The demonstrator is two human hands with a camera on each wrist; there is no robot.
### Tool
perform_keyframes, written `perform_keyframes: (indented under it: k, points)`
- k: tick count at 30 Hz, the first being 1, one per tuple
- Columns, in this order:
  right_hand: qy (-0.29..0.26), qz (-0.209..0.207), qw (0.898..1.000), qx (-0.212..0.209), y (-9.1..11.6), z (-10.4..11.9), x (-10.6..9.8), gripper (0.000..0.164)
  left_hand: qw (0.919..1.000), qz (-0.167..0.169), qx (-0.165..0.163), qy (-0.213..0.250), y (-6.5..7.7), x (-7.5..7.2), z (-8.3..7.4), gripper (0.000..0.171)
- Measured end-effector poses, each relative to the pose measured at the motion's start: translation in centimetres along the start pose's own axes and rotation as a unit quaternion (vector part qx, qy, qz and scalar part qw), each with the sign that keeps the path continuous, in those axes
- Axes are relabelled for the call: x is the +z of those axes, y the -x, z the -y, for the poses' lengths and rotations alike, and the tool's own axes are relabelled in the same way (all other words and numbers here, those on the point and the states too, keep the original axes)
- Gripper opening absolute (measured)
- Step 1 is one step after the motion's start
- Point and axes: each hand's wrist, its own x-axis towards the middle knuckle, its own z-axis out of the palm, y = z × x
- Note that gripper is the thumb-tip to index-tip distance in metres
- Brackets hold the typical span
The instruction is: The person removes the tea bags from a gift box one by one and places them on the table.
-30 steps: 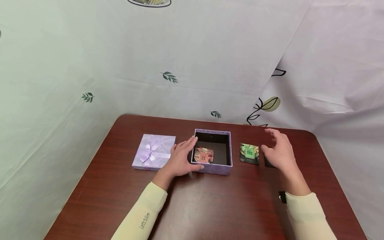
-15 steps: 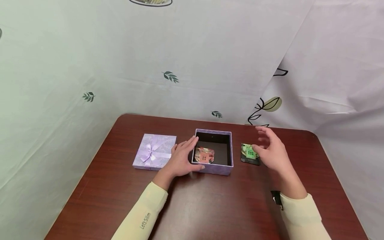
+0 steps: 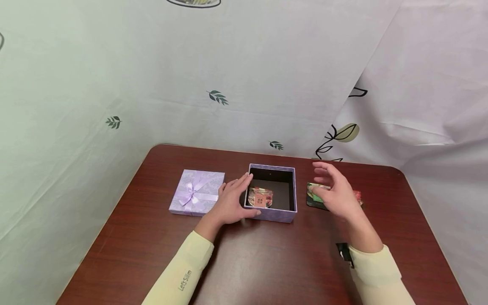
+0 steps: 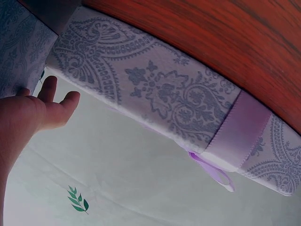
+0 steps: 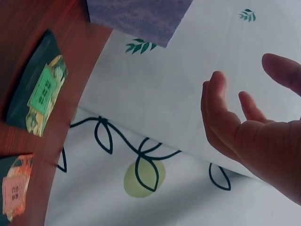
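Purple box [image 3: 276, 216], left hand [image 3: 230, 206] against it, right hand [image 3: 337, 195] near green-labelled packet [image 5: 41, 92], each grip wide

Open purple box [image 3: 270, 215] near green-labelled packet [image 5: 41, 92]

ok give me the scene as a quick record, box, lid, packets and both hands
box: purple, uncovered, on the table
lid: lilac, ribbon bow on top, left of the box
packet in box: red label, near left corner
packets on table: green label and red label, right of the box
left hand: on the box's near left corner
right hand: raised near the table packets, holding nothing
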Motion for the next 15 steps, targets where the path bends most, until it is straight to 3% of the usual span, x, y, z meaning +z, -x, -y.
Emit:
perform_keyframes:
  k: [15]
  points:
    - [-0.115,0.063,0.991,0.039,-0.5,-0.1,1.8,0.056,1.0,0.008,-0.002,-0.004,0.0,0.0,0.0,0.11]
